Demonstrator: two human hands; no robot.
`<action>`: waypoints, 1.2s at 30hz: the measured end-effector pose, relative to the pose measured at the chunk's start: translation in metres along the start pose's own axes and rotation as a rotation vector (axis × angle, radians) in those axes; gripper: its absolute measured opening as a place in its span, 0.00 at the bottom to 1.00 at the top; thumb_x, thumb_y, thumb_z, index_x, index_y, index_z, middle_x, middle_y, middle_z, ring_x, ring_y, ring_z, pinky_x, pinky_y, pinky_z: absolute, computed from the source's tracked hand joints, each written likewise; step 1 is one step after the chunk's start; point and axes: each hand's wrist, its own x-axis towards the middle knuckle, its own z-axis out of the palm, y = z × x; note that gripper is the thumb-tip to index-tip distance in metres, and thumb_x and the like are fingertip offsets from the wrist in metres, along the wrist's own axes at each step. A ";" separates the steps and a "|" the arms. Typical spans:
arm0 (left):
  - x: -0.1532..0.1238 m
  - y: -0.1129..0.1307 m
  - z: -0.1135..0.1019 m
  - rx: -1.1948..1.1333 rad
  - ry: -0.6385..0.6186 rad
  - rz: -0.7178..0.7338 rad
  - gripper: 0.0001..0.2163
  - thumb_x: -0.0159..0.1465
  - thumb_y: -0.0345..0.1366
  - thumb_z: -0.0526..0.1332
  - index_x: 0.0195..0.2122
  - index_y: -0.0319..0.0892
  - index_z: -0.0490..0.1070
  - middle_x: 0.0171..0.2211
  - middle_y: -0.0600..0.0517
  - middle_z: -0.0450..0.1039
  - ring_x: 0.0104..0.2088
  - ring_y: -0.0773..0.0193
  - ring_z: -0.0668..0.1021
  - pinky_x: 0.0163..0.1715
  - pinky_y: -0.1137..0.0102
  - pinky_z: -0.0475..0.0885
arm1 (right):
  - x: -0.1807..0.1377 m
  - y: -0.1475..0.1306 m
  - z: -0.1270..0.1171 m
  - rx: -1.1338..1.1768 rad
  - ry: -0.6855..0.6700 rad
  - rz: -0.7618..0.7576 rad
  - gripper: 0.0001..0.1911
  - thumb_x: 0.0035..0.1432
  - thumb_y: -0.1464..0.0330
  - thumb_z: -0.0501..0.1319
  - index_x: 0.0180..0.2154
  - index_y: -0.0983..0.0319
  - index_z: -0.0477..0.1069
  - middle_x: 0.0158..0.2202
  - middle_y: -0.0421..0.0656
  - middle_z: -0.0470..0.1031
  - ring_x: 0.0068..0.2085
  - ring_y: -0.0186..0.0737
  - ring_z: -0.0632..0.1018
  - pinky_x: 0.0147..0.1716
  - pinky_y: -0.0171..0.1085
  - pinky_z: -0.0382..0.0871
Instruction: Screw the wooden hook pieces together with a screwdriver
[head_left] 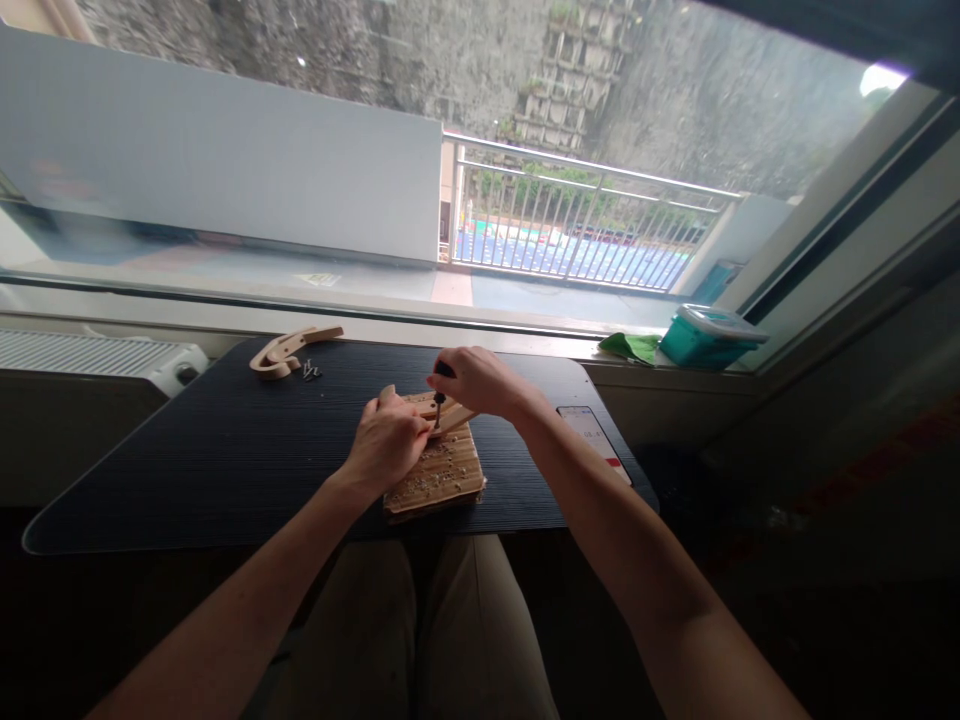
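Note:
My right hand is closed around the dark handle of a screwdriver, which stands nearly upright. Its tip meets a pale wooden piece that has a dark hole in it; the exact contact is too small to make out. My left hand presses the wooden piece down from the left, fingers bent over it close to the tip. Beneath lies a thick brown ridged board, strewn with small wood crumbs. Part of the wooden piece is hidden by both hands.
Curved wooden pieces and several screws lie at the back left of the black table. A phone rests at the right edge. On the windowsill are a green cloth and a teal lidded box. A radiator stands left.

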 end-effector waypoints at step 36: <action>-0.077 0.009 0.024 -0.176 0.121 0.121 0.15 0.59 0.32 0.62 0.48 0.50 0.71 0.50 0.49 0.72 0.52 0.54 0.72 0.58 0.51 0.57 | -0.009 0.008 0.022 0.133 0.116 -0.031 0.16 0.61 0.67 0.52 0.49 0.62 0.67 0.33 0.45 0.77 0.30 0.36 0.71 0.29 0.35 0.56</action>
